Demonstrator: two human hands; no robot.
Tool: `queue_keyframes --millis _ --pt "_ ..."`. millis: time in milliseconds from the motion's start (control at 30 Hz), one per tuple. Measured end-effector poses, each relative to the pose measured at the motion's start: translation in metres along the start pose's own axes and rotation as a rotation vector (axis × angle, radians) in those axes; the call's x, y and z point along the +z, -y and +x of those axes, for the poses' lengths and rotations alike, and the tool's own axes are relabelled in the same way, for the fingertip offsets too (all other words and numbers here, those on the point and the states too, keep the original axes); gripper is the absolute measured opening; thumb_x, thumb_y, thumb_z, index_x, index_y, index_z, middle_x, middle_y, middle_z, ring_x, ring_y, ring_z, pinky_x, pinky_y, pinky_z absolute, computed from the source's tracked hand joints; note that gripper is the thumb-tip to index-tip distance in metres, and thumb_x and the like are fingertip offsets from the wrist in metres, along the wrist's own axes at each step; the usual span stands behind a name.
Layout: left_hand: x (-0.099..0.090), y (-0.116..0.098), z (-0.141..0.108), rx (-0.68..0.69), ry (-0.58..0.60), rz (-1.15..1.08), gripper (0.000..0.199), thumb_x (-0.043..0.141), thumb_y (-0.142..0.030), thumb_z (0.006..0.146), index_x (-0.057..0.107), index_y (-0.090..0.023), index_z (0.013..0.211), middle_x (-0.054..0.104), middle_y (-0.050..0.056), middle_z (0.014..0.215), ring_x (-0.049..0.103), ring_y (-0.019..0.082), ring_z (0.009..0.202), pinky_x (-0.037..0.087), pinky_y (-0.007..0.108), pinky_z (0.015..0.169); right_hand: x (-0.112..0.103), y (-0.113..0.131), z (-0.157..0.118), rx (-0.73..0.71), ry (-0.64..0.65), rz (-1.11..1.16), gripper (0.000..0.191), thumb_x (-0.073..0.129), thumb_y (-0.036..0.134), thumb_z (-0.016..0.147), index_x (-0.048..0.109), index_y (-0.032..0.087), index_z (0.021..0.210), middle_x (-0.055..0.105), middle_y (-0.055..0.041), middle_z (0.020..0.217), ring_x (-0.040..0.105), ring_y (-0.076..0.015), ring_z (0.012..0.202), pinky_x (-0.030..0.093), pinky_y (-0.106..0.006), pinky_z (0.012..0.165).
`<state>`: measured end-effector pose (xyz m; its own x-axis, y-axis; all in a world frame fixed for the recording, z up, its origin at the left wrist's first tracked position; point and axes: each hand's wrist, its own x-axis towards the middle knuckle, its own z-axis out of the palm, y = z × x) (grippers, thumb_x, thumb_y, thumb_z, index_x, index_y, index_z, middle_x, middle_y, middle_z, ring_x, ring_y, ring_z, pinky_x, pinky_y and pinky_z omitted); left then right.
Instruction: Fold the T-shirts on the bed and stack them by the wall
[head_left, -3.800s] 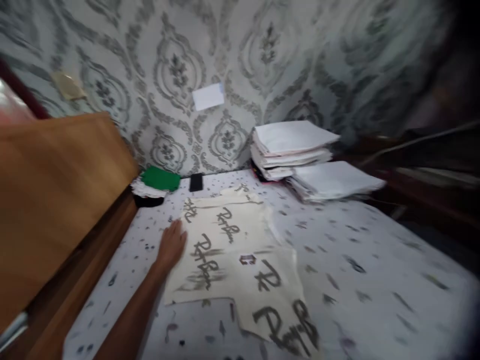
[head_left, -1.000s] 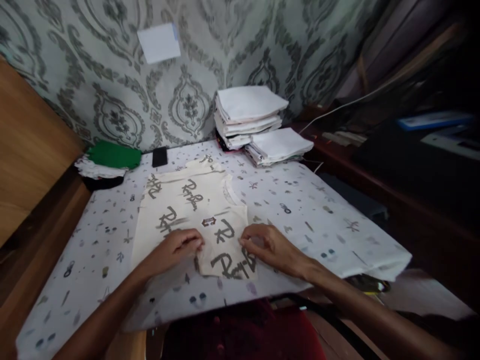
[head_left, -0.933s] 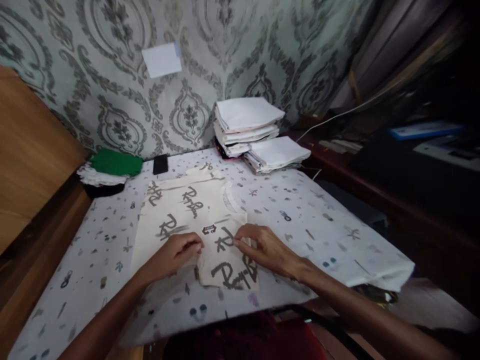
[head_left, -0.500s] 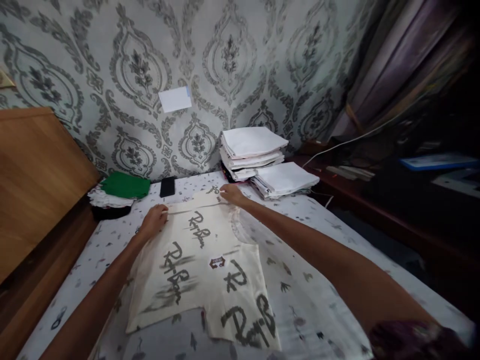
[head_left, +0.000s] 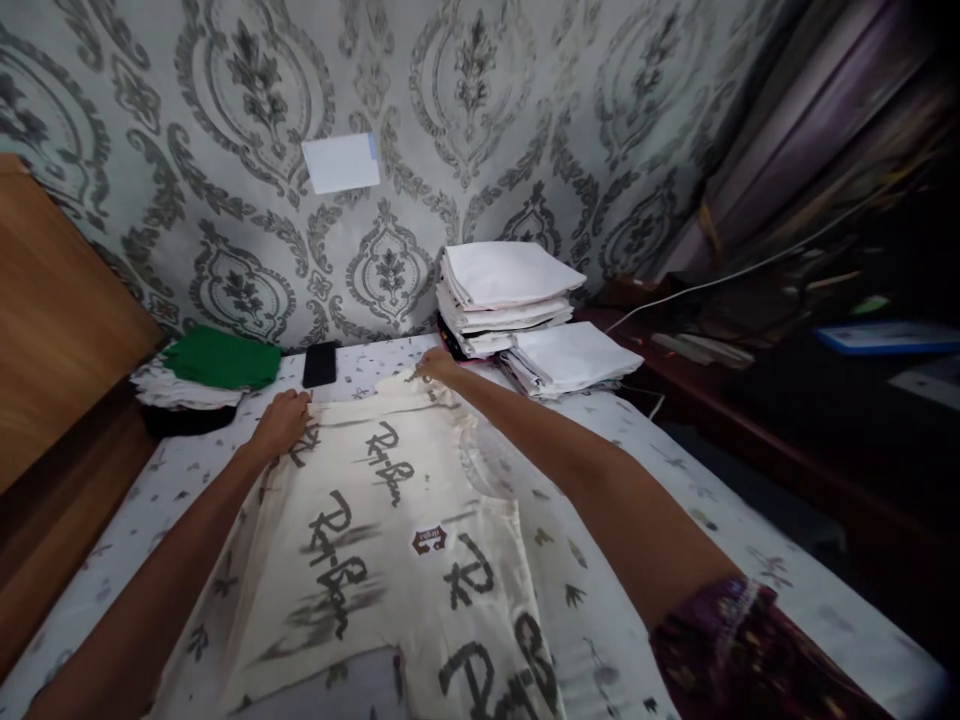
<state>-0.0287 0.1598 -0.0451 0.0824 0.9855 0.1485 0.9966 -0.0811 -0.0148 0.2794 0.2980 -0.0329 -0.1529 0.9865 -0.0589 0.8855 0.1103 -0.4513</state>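
A cream cloth piece with dark brush-style lettering and a small brown-and-white badge lies spread in front of me. Around its sides shows a thin see-through layer; whether it is cloth or plastic I cannot tell. My left hand is closed at the far left corner of the cream cloth, its fingers curled over the edge. Further away, my right hand pinches the narrow far end of the cloth, which is slightly rumpled there. The fingertips of both hands are partly hidden.
A patterned white sheet covers the surface. Folded white cloths stand in a tall stack and a lower stack at the back right. At the back left are a black phone and a pile topped with green cloth.
My right hand has shifted left and slightly away with the cloth's far end, which is now more rumpled. My left hand keeps to the far left corner. The whole view has also shifted.
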Motion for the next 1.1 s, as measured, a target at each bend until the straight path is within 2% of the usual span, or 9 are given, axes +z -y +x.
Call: queue_keyframes --millis 133,267,400,533,667,800,1000,1100 --pt "-0.013 0.0 -0.01 0.032 -0.066 0.001 0.025 0.04 -0.022 0.088 0.064 -0.019 0.095 0.064 0.012 0.099 0.059 0.028 0.102 0.048 0.037 0.086 -0.016 -0.003 -0.023 -0.082 -0.086 0.156 0.007 0.073 0.018 0.083 0.068 0.013 0.083 0.068 -0.0005 0.074 0.066 -0.0139 0.072 0.05 -0.021 0.062" --pt "-0.024 0.0 -0.032 0.068 -0.156 -0.065 0.025 0.04 -0.026 0.088 0.063 -0.02 0.094 0.066 0.01 0.097 0.06 0.027 0.099 0.048 0.037 0.082 -0.031 -0.012 -0.059 -0.164 -0.164 0.292 0.018 0.07 0.01 0.078 0.068 0.014 0.096 0.065 0.0024 0.069 0.064 -0.0115 0.065 0.045 -0.018 0.057" --pt "-0.034 -0.006 -0.061 0.058 -0.17 -0.117 0.029 0.038 -0.034 0.091 0.063 -0.021 0.094 0.068 0.009 0.097 0.061 0.028 0.099 0.048 0.037 0.081 -0.036 -0.029 -0.111 -0.297 -0.181 0.454 0.024 0.068 0.012 0.075 0.069 0.016 0.099 0.061 0.0052 0.063 0.059 -0.0114 0.059 0.043 -0.02 0.056" --pt "-0.031 -0.011 -0.087 0.053 -0.169 -0.116 0.03 0.036 -0.035 0.093 0.064 -0.022 0.095 0.069 0.009 0.101 0.062 0.028 0.102 0.05 0.037 0.083 -0.026 -0.046 -0.174 -0.435 -0.172 0.444 0.016 0.061 0.014 0.078 0.071 0.018 0.089 0.068 0.0023 0.073 0.06 -0.0133 0.067 0.045 -0.024 0.065" --pt "-0.013 -0.011 -0.101 0.115 -0.203 -0.078 0.029 0.037 -0.03 0.092 0.064 -0.021 0.094 0.07 0.011 0.105 0.062 0.028 0.104 0.05 0.04 0.09 -0.011 -0.056 -0.219 -0.466 -0.134 0.279 0.023 0.055 0.006 0.077 0.071 0.019 0.088 0.074 -0.0031 0.089 0.066 -0.017 0.08 0.047 -0.026 0.074" --pt "-0.007 -0.012 -0.104 0.154 -0.238 -0.039 0.027 0.037 -0.026 0.091 0.064 -0.022 0.093 0.071 0.011 0.102 0.064 0.028 0.102 0.051 0.041 0.092 -0.005 -0.062 -0.236 -0.478 -0.134 0.202 0.024 0.054 0.005 0.079 0.071 0.019 0.088 0.074 -0.0054 0.091 0.067 -0.0185 0.084 0.048 -0.028 0.077" --pt "-0.025 -0.022 -0.11 0.176 -0.263 -0.053 0.03 0.037 -0.029 0.093 0.066 -0.022 0.095 0.072 0.011 0.1 0.064 0.029 0.101 0.05 0.043 0.094 -0.011 -0.067 -0.238 -0.515 -0.259 0.235 0.018 0.054 0.012 0.088 0.07 0.02 0.093 0.074 -0.0071 0.096 0.067 -0.0211 0.091 0.049 -0.034 0.086" --pt "-0.025 -0.022 -0.114 0.196 -0.237 -0.053 0.031 0.037 -0.03 0.094 0.067 -0.022 0.096 0.071 0.011 0.1 0.063 0.03 0.101 0.051 0.043 0.091 -0.01 -0.071 -0.241 -0.543 -0.262 0.182 0.02 0.053 0.012 0.089 0.071 0.021 0.094 0.073 -0.0073 0.095 0.066 -0.022 0.092 0.049 -0.037 0.088"
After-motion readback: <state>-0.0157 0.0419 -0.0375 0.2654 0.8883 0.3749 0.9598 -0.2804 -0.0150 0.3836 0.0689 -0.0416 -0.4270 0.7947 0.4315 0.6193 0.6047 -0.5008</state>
